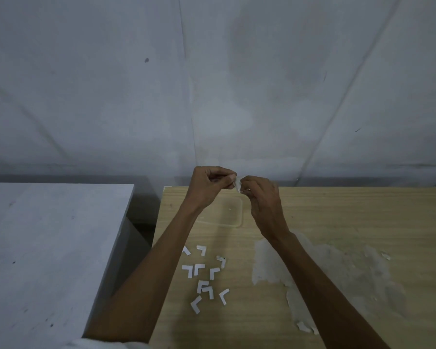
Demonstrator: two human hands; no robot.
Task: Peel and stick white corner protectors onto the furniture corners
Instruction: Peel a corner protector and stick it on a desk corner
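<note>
While both bare forearms reach forward over the bench, the holdings are as follows.

Item 1. Left grip (209, 183): raised above the far edge of the wooden bench (350, 311), fingers curled, thumb and forefinger pinching one end of a small whitish corner protector (236, 185).

Item 2. Right grip (262, 200): just beside the left, fingers curled, fingertips pinching the other end of the same protector. The piece is too small to show whether any backing is lifted.

Item 3. Loose corner pieces (204, 275): roughly ten white L-shaped pieces, scattered flat on the bench between the two forearms, nearer the left forearm. Two at the middle of the group overlap; the others lie apart, turned different ways.

Item 4. Clear plastic tray (234, 217): shallow, rounded corners, lying on the bench below the hands, partly hidden by both wrists.

Item 5. Pale worn patch (317, 268): irregular whitish area on the bench top, right of the right forearm, with small flakes at its edges.

Item 6. Second bench (48, 235): grey-white top with dark scuffs, to the left, parted from the wooden one by a dark gap.

Item 7. Wall (212, 84): grey-white, behind both benches, bearing faint seams and stains.

Item 8. White sleeve (98, 345): at the bottom edge, on the left arm.
</note>
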